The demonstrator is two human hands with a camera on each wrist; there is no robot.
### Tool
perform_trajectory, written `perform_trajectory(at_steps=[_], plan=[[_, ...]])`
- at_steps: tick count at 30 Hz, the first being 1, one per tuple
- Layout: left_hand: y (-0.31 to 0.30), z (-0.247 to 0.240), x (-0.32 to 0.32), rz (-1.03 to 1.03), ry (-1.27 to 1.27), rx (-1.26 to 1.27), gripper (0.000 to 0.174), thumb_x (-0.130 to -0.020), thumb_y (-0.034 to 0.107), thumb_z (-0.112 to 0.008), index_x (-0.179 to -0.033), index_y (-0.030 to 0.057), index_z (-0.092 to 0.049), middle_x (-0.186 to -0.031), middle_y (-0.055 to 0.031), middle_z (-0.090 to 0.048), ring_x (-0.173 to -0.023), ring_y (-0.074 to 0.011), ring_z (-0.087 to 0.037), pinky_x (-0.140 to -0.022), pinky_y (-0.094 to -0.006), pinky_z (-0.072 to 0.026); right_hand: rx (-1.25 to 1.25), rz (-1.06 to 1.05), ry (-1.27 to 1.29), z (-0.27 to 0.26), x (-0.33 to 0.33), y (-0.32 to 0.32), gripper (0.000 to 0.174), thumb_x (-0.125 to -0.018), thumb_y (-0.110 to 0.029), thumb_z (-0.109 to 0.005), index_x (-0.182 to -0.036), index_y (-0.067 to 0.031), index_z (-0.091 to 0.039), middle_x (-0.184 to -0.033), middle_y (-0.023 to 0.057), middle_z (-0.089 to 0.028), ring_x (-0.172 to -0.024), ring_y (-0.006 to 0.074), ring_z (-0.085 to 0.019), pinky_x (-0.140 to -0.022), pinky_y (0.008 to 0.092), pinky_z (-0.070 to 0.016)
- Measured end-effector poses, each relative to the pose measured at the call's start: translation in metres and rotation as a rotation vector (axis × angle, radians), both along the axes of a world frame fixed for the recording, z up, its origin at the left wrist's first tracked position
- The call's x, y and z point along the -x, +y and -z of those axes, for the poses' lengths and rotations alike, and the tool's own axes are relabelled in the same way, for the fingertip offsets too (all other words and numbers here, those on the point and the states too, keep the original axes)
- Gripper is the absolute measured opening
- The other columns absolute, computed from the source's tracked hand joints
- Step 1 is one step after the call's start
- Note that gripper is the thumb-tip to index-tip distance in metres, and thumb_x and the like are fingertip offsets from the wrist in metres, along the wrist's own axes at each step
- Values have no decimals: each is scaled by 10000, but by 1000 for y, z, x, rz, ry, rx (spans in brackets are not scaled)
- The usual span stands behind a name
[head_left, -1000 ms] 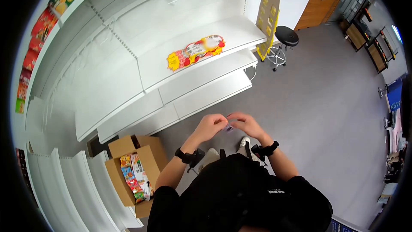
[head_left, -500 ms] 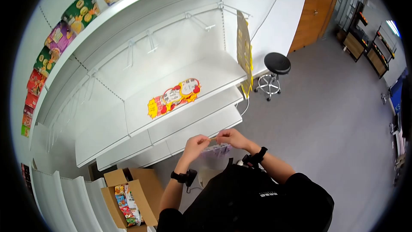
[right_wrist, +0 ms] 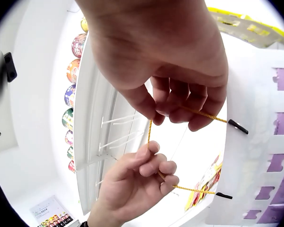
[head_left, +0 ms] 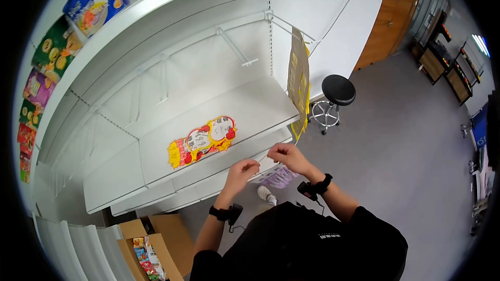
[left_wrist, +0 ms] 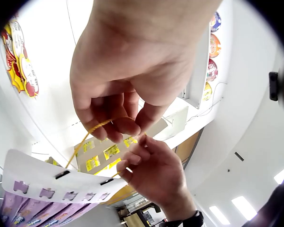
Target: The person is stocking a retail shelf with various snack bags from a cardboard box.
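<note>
A yellow cord [right_wrist: 196, 190] runs in a loop from a white hanging card [left_wrist: 52, 178], its two ends fixed there by small black tips. Purple packets [head_left: 280, 177] hang in a row from the slotted card, below my hands. My left hand [head_left: 241, 173] pinches one side of the cord between thumb and fingertips. A short way to its right, my right hand [head_left: 290, 157] pinches the other side, with a short stretch of cord [right_wrist: 150, 132] taut between the two hands. Both hands are in front of the edge of the white shelves [head_left: 260, 104].
Metal hooks [head_left: 237, 47] stick out over the shelf, where red and yellow price signs [head_left: 203, 140] lie. A grey and yellow hanging card [head_left: 298, 83] is at the shelf's right end, near a black stool [head_left: 338, 91]. An open carton of snack packets [head_left: 172, 239] stands lower left.
The view has shifted toward the shelves and hooks. My hands have come up and drawn a little apart with the cord, and the purple packets now show more plainly beneath them.
</note>
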State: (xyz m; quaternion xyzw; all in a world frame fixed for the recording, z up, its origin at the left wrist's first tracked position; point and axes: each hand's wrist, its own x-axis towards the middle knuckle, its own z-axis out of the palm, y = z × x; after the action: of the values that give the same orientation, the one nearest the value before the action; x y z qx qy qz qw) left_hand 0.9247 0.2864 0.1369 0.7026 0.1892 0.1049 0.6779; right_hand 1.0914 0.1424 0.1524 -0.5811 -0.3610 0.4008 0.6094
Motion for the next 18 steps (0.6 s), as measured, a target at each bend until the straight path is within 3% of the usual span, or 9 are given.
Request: perform_trajectory(at_steps=[3,8,12,18], plan=[[20,-12,-28,16,-24,-24,168,-842,118,-604,-942,-17,-610,-803,-48,-637,-758,-90,-589,-679,-214,-444,20,59,-25,-26,-32,8,121,-871,-117,-575,-892,-7,-622,-795,-4,-594,-720,66,-534,-650,216,-433],[44,-62,-80,32,-175,-60,144,-861,90,-576,-949,-20,-601,-790,-52,-641,-728,-99,-605,-664,-232,-469,-161,145,34,-61,-78,30,105,-881,-83,-553,-903,4,-606,-826,9,-596,-704,70,-538,-646,215,-443],[54,-106,-95,-24,-281,-171,120,-859,63,-572,-944,-18,-597,-766,-46,-633,-700,-89,-600,-648,-224,-466,-242,158,109,-97,-85,67,111,-893,-87,-542,-925,12,-580,-777,31,-570,-693,97,-544,-691,266,-491],[81,-153,-124,-212,-341,-81,124,-877,80,-563,-945,-18,-598,-711,-24,-581,-665,-99,-571,-617,-220,-446,-325,101,114,-136,-106,117,118,-900,-111,-545,-937,-7,-589,-795,17,-565,-706,85,-542,-705,263,-501]])
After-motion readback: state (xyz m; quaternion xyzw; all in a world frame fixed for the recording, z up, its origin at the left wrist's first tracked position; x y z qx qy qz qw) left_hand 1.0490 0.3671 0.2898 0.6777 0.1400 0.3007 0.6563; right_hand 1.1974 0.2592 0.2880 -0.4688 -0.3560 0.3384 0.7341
